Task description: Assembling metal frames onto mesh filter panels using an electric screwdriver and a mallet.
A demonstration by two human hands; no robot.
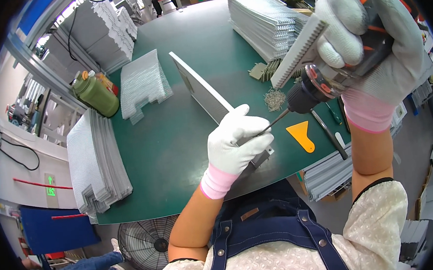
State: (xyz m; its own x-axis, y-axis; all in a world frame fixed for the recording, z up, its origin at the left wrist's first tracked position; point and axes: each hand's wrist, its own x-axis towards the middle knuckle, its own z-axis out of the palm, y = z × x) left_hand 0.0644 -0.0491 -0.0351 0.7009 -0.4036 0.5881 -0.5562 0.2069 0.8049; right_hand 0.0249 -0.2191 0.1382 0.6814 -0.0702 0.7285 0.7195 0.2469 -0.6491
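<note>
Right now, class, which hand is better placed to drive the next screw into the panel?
The right hand: it grips the power screwdriver, its bit meeting the panel's end. The left hand is steadying that end, and the loose screws lie nearby.

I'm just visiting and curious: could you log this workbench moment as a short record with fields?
left hand: white glove, gripping the near end of a long grey panel standing on edge
right hand: grey glove, holding a power screwdriver, bit angled at the panel's end
table: green
nearby: yellow scraper, pile of screws, green bottle
</note>
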